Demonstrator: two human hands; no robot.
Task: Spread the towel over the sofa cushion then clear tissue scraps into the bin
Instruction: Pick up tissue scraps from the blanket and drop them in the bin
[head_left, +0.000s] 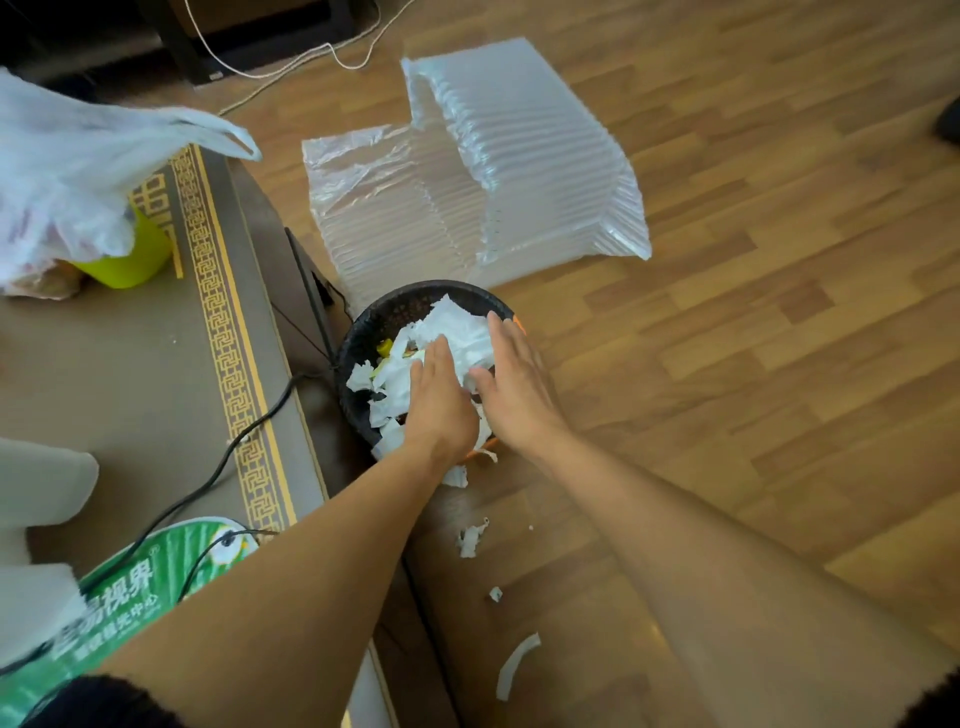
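Note:
A round black bin (395, 306) stands on the wood floor beside the table, heaped with white tissue scraps (457, 322). Both my hands are over the bin, palms down on the heap. My left hand (439, 395) lies flat on the tissue at the near side, fingers together. My right hand (514, 379) presses beside it, fingers extended. Loose tissue scraps lie on the floor in front of the bin: one at the bin's foot (456, 475), a crumpled bit (470, 540), a tiny piece (495, 594) and a long curved strip (514, 665). No towel or sofa cushion shows.
A low brown table (156, 364) with a gold patterned border fills the left, carrying a white plastic bag (62, 171), a yellow-green cup (130, 260), a black cable (249, 426) and a green printed fan (119, 592). Clear air-cushion packaging (493, 171) lies behind the bin.

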